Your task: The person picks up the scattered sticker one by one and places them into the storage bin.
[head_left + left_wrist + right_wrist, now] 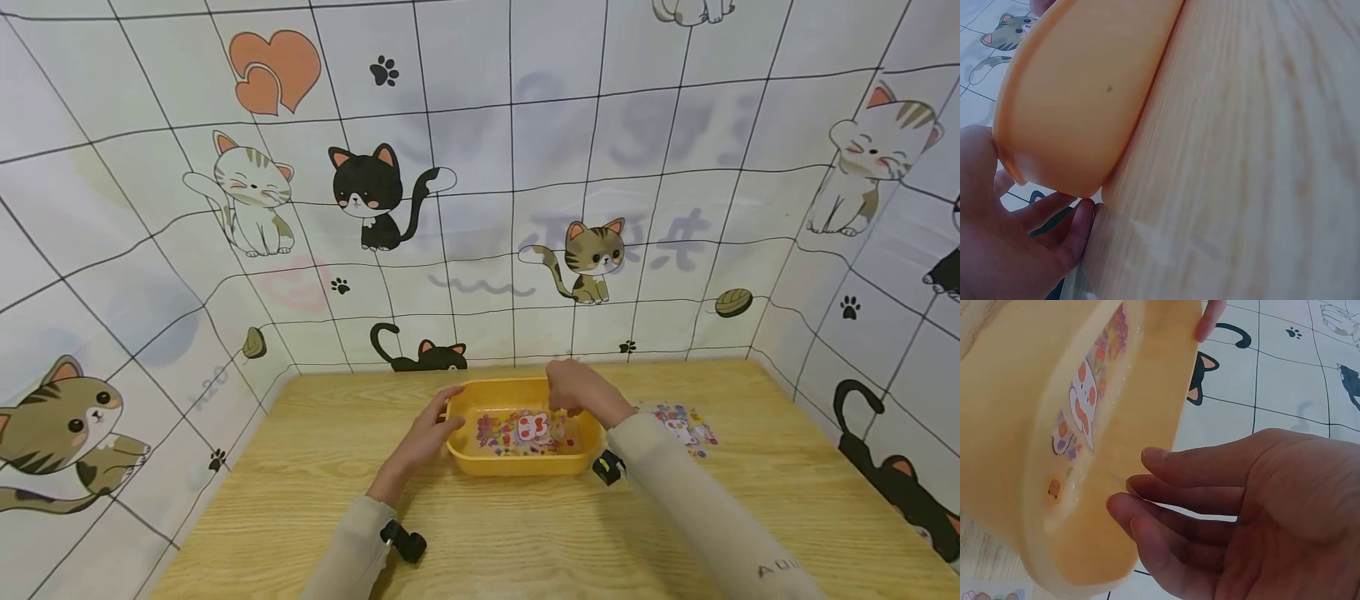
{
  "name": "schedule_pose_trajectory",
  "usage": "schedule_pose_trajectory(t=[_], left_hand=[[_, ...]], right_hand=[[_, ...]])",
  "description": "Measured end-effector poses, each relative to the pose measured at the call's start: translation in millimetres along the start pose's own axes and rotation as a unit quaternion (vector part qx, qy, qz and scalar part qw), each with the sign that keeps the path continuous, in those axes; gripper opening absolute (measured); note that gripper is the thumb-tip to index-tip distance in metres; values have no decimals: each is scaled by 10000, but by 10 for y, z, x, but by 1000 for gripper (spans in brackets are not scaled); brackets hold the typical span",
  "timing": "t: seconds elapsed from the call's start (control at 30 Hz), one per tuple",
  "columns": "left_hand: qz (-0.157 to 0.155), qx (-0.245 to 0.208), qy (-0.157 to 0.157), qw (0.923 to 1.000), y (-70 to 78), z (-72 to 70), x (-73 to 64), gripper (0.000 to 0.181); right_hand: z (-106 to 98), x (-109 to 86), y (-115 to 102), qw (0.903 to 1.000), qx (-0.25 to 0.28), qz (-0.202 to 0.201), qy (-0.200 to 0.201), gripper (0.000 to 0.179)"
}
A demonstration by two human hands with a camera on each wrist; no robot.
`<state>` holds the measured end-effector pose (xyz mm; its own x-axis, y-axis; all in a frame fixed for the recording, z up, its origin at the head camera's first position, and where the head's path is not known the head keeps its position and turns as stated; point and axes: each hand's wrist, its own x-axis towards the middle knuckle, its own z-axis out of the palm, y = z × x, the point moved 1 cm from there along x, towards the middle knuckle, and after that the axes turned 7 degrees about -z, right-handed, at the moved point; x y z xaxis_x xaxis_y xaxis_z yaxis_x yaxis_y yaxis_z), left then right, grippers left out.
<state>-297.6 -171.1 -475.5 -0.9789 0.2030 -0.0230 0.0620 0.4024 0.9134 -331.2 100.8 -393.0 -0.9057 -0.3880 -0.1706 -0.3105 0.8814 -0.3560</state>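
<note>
A yellow plastic basin (517, 467) stands on the table, with a colourful sticker sheet (533, 427) lying flat inside. Its stickers include a white cartoon face with a red bow. My left hand (427, 429) grips the basin's left end, thumb over the rim and fingers along the outer wall, as the left wrist view of the basin (1085, 94) also shows. At the far right corner, my right hand (581, 390) reaches over the basin. In the right wrist view its fingers (1172, 459) are loosely bent, thumb and fingertips apart, in front of the inner wall.
Another sticker sheet (678, 427) lies on the wooden table (517, 542) to the right of the basin, partly behind the right sleeve. A cat-patterned cloth wall (480, 167) closes off the back and both sides of the table.
</note>
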Motion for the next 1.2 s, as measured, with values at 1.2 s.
schedule_pose_trajectory(t=[1.2], left_hand=[[2, 41, -27, 10000, -268, 23, 159, 56]], right_hand=[[76, 244, 114, 9887, -46, 644, -1354, 25]])
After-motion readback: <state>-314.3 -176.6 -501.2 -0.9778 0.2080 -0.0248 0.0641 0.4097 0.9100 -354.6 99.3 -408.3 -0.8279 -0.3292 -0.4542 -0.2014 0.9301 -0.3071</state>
